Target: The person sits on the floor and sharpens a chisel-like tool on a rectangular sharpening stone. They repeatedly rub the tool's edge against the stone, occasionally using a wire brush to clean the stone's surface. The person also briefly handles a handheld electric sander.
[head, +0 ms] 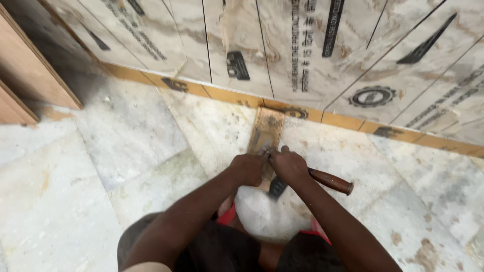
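Observation:
My right hand (pixel 288 165) grips a hammer by its brown wooden handle (pixel 330 181). The dark hammer head (pixel 276 189) points down, just below my hands. My left hand (pixel 247 168) is closed beside the right, knuckles touching it, and pinches a small grey metal piece (pixel 264 149) against a flat wooden strip (pixel 266 132). The strip lies on the marble floor (pixel 151 151) and runs from my hands to the base of the wall. What the metal piece is stays unclear.
The wall ahead is clad in film-covered marble panels (pixel 302 55) with an orange-brown skirting band (pixel 232 95) along its foot. Wooden boards (pixel 25 75) lean at the far left. My knees and dark shorts (pixel 227 252) fill the bottom of the view.

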